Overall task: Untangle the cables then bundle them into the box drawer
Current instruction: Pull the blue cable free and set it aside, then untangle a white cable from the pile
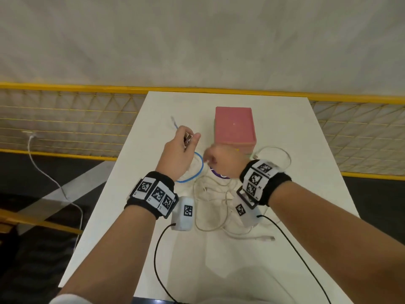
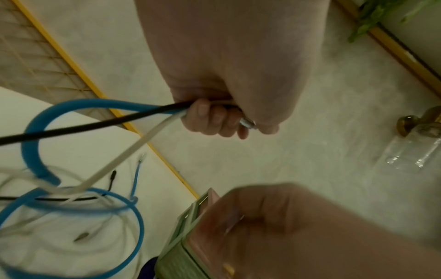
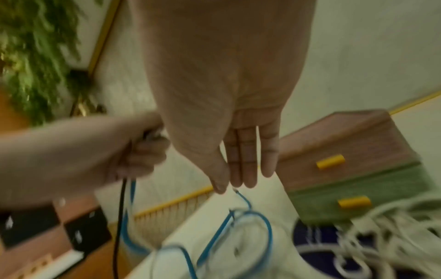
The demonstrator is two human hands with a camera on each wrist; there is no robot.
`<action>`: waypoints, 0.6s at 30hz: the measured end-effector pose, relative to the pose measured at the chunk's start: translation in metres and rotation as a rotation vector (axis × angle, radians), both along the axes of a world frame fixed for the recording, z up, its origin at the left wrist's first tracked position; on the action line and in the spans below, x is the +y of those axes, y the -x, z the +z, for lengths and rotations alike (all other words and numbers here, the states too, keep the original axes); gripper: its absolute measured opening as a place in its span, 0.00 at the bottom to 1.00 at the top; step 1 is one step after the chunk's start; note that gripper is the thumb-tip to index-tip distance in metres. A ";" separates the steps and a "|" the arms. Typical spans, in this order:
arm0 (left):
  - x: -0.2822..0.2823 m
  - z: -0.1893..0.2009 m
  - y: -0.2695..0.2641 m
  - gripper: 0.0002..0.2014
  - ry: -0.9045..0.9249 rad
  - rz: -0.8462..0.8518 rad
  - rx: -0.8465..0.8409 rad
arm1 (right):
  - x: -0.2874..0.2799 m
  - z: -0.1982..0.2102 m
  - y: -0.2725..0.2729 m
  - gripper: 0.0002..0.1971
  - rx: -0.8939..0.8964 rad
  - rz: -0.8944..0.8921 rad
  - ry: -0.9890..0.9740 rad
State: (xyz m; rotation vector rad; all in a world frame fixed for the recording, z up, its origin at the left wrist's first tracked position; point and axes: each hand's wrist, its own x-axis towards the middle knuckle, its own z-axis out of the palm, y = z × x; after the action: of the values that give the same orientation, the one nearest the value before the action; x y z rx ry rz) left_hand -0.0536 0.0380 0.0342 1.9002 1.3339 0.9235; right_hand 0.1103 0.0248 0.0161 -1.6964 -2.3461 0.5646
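My left hand point(image 1: 186, 139) is raised over the white table point(image 1: 285, 139). It grips a blue cable point(image 2: 33, 136), a black cable point(image 2: 71, 128) and a white cable point(image 2: 133, 152) together in its fist point(image 2: 214, 120). The blue cable loops down onto the table point(image 1: 198, 170), and its far end point(image 1: 173, 120) lies past the hand. My right hand point(image 1: 210, 160) is blurred, just in front of the pink box point(image 1: 234, 126). Its fingers point(image 3: 241, 169) are straight and together, with nothing plainly held. More white cables point(image 1: 214, 200) lie tangled near me. The box's pink and green drawers carry yellow handles point(image 3: 330, 162).
A dark blue and purple round thing point(image 3: 317, 245) lies on the table under my right hand. A USB plug point(image 1: 271, 238) rests at the near right. Yellow railing with mesh point(image 1: 65, 86) runs behind the table. Black wrist-camera leads point(image 1: 157, 249) trail toward me.
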 end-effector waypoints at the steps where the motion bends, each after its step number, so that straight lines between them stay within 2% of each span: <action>1: -0.002 -0.003 0.001 0.11 0.009 -0.015 0.007 | -0.004 -0.014 0.003 0.12 -0.069 0.015 0.058; 4: -0.008 -0.015 0.006 0.12 0.042 -0.008 0.006 | -0.015 -0.049 0.014 0.12 -0.298 0.077 0.255; 6: -0.011 -0.022 0.010 0.13 0.068 0.016 -0.014 | -0.019 -0.065 0.019 0.13 -0.401 0.073 0.317; 11: -0.019 -0.027 0.009 0.15 0.168 0.035 -0.067 | -0.024 -0.076 0.031 0.13 -0.503 0.031 0.270; 14: -0.021 -0.029 0.006 0.15 0.142 0.043 -0.085 | -0.024 -0.071 0.035 0.12 -0.561 0.012 0.239; 18: -0.023 -0.031 0.005 0.06 0.103 0.086 -0.171 | -0.031 -0.078 0.031 0.13 -0.531 0.006 0.164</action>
State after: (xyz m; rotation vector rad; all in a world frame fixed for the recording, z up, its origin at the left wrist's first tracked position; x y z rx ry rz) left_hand -0.0582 0.0153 0.0031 1.6587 1.3426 1.0160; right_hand 0.0789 -0.0066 -0.0614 -2.1282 -2.7159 0.3424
